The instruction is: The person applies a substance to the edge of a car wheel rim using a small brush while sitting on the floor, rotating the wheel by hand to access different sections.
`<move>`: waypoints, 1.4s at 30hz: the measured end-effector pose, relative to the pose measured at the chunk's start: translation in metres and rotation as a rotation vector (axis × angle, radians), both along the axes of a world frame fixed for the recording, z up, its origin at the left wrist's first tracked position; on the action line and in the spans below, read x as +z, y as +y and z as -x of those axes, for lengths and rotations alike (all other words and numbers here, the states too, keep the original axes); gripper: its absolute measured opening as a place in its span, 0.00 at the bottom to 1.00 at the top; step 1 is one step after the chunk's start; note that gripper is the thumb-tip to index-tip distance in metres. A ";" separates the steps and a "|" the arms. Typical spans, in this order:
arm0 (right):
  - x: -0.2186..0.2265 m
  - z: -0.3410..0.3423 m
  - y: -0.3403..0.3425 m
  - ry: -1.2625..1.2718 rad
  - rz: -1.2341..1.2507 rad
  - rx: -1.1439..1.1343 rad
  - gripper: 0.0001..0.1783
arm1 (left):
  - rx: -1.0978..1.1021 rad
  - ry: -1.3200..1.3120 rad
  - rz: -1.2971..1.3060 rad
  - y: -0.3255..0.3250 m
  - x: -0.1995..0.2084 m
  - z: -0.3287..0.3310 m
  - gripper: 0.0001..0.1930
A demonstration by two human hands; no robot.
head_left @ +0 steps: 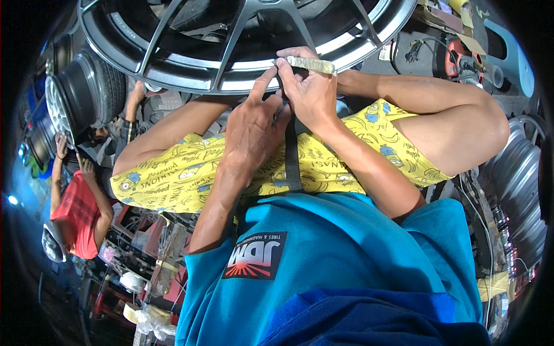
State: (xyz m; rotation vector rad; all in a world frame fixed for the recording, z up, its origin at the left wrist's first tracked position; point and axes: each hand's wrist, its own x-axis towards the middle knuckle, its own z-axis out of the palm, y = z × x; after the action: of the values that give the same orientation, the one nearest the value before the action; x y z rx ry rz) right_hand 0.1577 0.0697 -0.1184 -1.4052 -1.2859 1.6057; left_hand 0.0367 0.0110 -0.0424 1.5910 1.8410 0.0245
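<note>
A large dark grey alloy wheel (231, 43) with several thin spokes and a brighter rim lip lies at the top, in front of my folded legs. My right hand (314, 98) is closed in a pen-like grip on a small hand tool with a pale, wrapped handle (311, 65). Its dark tip is at the rim's near edge, too small to make out. Beside it, my left hand (254, 130) reaches to the same edge, index finger stretched out to the rim and the other fingers bent. Nothing shows in that hand. A black strap (292, 155) hangs below the hands.
A tyre on a wheel (86, 86) stands at the left. A person in a red shirt (81, 213) works there with both hands near it. Cartons (441, 20), a red power tool (459, 57) and a light blue plastic piece (511, 57) lie far right. Silver wheels (516, 179) stand at the right.
</note>
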 end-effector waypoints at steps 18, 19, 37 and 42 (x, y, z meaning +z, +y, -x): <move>-0.017 0.008 -0.003 -0.062 -0.098 -0.059 0.11 | 0.012 -0.041 -0.016 -0.002 -0.001 0.002 0.10; -0.017 0.007 -0.004 -0.045 -0.059 -0.065 0.10 | 0.012 -0.046 -0.023 -0.002 -0.001 0.001 0.10; 0.002 -0.002 0.001 -0.029 -0.053 -0.010 0.09 | -0.001 -0.051 -0.086 -0.006 -0.007 0.002 0.13; 0.007 -0.002 0.004 -0.015 0.020 0.007 0.09 | 0.008 -0.049 -0.086 -0.006 -0.007 0.002 0.12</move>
State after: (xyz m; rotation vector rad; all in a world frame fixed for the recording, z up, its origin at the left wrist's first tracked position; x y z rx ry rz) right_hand 0.1600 0.0738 -0.1111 -1.4297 -1.2879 1.6197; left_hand 0.0350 0.0054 -0.0498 1.6272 1.8298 0.1464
